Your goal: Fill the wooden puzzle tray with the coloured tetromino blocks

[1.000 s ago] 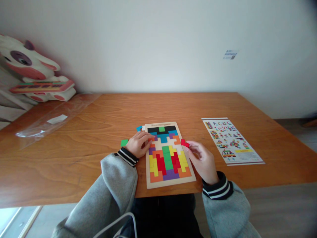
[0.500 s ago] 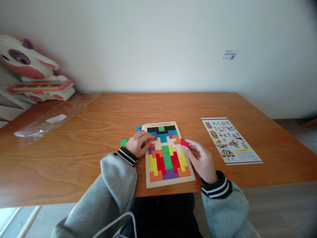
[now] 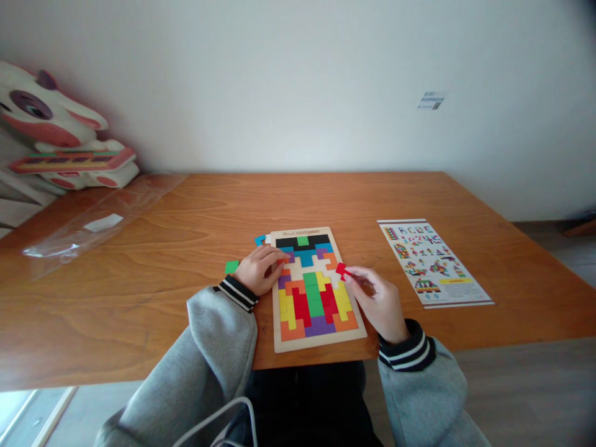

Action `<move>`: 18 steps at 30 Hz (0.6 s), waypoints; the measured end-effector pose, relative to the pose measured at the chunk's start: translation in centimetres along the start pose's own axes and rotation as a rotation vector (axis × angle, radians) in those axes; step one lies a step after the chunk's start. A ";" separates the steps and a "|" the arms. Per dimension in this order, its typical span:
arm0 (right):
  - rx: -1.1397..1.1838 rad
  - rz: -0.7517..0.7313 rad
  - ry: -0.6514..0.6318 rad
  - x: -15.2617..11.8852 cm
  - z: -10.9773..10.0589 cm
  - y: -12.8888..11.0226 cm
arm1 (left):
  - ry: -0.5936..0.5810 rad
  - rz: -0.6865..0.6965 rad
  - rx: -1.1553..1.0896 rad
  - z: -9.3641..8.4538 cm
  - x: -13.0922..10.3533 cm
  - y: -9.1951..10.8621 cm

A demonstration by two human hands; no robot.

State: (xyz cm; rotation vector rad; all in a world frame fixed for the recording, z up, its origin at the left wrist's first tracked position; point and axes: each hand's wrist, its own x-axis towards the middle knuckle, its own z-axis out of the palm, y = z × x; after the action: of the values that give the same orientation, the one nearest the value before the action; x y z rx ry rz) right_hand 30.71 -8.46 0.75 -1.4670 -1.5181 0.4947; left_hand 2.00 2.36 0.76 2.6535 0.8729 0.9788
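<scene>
A wooden puzzle board (image 3: 278, 340) filled with many coloured block pieces lies near the table's front edge. Between the thumb and fingers of my right hand (image 3: 378, 299) is a small red piece (image 3: 341, 271), held over the board's right rim. My left hand (image 3: 258, 269) rests on the board's left side, fingertips at an orange piece near the left rim; what lies under them is partly hidden. Just left of that hand is a green piece (image 3: 231, 267). Beyond it, a blue piece (image 3: 259, 239) and a white piece sit by the board's upper left corner.
A printed pattern sheet (image 3: 435, 264) lies on the right of the wooden table (image 3: 209, 211). Clear plastic packaging (image 3: 102, 223) is spread at the left, near a cow-shaped toy keyboard (image 3: 79, 160). A pale cable (image 3: 233, 403) loops at the bottom, below the table.
The red piece in my right hand has turned and shifted slightly left, over the board's rim. My left hand has stayed about where it was.
</scene>
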 end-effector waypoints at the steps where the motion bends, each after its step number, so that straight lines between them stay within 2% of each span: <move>1: 0.000 0.001 0.003 0.0 0.0 0.0 | 0.003 0.003 0.004 0.0 0.0 0.0; 6: 0.003 0.005 0.012 0.0 0.0 -0.1 | 0.023 0.021 0.022 0.0 0.1 0.1; 12: 0.010 0.007 -0.043 0.3 0.5 -0.6 | 0.008 0.001 -0.001 0.0 0.0 0.1; 18: -0.114 -0.068 -0.095 1.1 1.1 -0.9 | 0.005 0.004 0.000 0.0 0.0 0.1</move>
State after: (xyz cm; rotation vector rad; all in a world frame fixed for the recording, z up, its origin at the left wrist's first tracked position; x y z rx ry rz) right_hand 29.49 -7.28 1.37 -1.4908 -1.6894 0.4486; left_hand 2.09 2.32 0.79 2.6543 0.8690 0.9868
